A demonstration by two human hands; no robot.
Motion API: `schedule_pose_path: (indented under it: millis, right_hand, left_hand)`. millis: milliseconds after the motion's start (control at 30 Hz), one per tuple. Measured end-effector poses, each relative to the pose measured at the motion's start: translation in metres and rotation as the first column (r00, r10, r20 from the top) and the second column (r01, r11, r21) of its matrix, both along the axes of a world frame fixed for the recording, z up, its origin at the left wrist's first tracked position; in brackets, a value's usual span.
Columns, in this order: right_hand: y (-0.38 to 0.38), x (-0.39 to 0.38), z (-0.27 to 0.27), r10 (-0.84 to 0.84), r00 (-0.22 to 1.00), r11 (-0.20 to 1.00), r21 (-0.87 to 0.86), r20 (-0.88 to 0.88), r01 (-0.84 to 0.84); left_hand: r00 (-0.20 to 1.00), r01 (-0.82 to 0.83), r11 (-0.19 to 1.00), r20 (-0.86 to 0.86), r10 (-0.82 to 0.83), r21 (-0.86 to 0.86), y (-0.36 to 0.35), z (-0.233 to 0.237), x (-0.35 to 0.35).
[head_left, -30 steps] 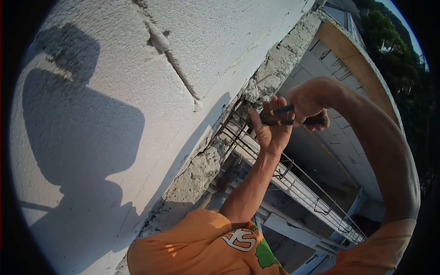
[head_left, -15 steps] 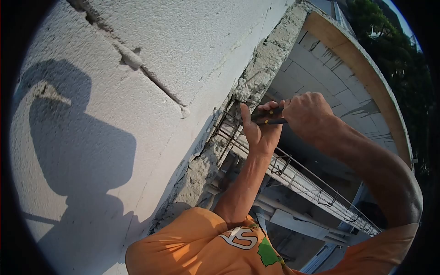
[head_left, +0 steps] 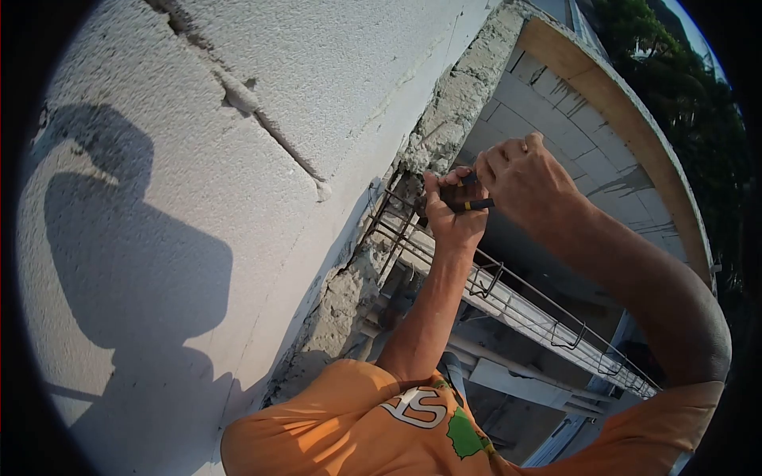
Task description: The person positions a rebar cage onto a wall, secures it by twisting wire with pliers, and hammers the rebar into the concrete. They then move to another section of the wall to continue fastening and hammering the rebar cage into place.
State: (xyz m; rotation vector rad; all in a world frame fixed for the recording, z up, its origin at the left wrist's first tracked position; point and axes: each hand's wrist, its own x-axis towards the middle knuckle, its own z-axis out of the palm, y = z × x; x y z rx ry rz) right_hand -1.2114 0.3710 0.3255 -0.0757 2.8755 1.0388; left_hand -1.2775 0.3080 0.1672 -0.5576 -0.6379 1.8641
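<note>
A pair of pliers (head_left: 480, 205) with black, yellow-banded handles is held at the rebar, its two handles spread apart. My left hand (head_left: 456, 218) is closed round the tool near its head, thumb up and fingertips curled on the far side. The jaws are hidden by this hand and the shadow behind it. My right hand (head_left: 524, 178) has curled fingers at the end of the upper handle; the lower handle's end sticks out free below it. Just beyond my left hand, the rebar cage (head_left: 397, 226) meets the rough concrete.
A pale block wall (head_left: 317, 95) with a cracked joint and my shadow rises on the left. Broken concrete (head_left: 460, 103) runs along its edge. The rebar cage continues down to the right over a light beam (head_left: 524, 317). A curved block wall (head_left: 603, 166) stands beyond a deep opening.
The handles have spread apart. My right hand has shifted slightly left and up, its grip loosened from round both handles. My left hand stays nearly in place on the pliers.
</note>
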Motion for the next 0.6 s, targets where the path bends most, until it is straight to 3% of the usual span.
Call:
schedule_pose_path:
  millis: [67,133,167,200,233,267,300,333,400,433,500,533,600]
  right_hand:
    - [0.002,0.007,-0.019,-0.046,0.999,0.999,0.026,0.029,0.046]
    - [0.0,0.002,-0.009,-0.102,0.993,0.993,0.066,0.055,0.098]
    - [0.002,-0.005,-0.005,-0.297,0.907,0.932,-0.115,0.298,0.343]
    - [0.002,-0.016,0.006,-0.397,0.734,0.777,-0.223,0.551,0.588]
    - [0.007,-0.028,0.019,-0.396,0.736,0.778,-0.225,0.549,0.587]
    - [0.014,-0.039,0.032,-0.455,0.514,0.483,-0.284,0.727,0.828]
    - [0.019,-0.043,0.04,-0.405,0.274,0.117,-0.247,0.872,0.962]
    - [0.024,-0.041,0.045,-0.412,0.274,0.113,-0.25,0.869,0.962]
    - [0.029,-0.033,0.046,-0.3,0.31,-0.179,-0.373,0.902,0.91]
    - [0.031,-0.025,0.046,-0.303,0.308,-0.187,-0.373,0.902,0.909]
    - [0.031,0.0,0.045,-0.299,0.419,-0.303,-0.501,0.858,0.811]
    - [0.027,0.017,0.041,-0.304,0.406,-0.316,-0.493,0.862,0.811]
    - [0.012,0.062,0.027,-0.358,0.503,-0.534,-0.614,0.787,0.581]
  left_hand:
    - [0.997,0.074,0.97,-0.012,-0.079,-0.23,0.006,-0.003,-0.003]
    - [0.999,0.04,0.989,-0.029,-0.045,-0.142,-0.001,0.003,0.006]
    - [0.996,0.048,0.985,-0.067,-0.06,-0.166,-0.007,0.005,0.011]
    - [0.992,0.053,0.98,-0.105,-0.075,-0.193,-0.015,0.011,0.015]
    - [0.98,0.018,1.0,-0.2,-0.021,-0.014,-0.019,0.005,0.019]
    - [0.98,0.025,0.999,-0.198,-0.029,-0.024,-0.021,0.004,0.024]
    - [0.969,-0.001,0.999,-0.248,-0.008,-0.037,-0.021,0.004,0.025]
    - [0.955,-0.037,0.999,-0.297,0.024,-0.037,-0.016,0.006,0.024]
    - [0.95,-0.028,0.998,-0.311,0.007,-0.065,-0.014,0.007,0.023]
    - [0.943,-0.017,0.996,-0.333,-0.012,-0.085,-0.012,0.008,0.02]
    - [0.905,0.009,0.995,-0.423,-0.052,-0.102,-0.015,0.016,0.024]
    - [0.908,0.026,0.994,-0.414,-0.067,-0.104,-0.021,0.013,0.024]
    - [0.574,0.102,0.981,-0.796,-0.195,-0.167,-0.034,0.003,0.026]
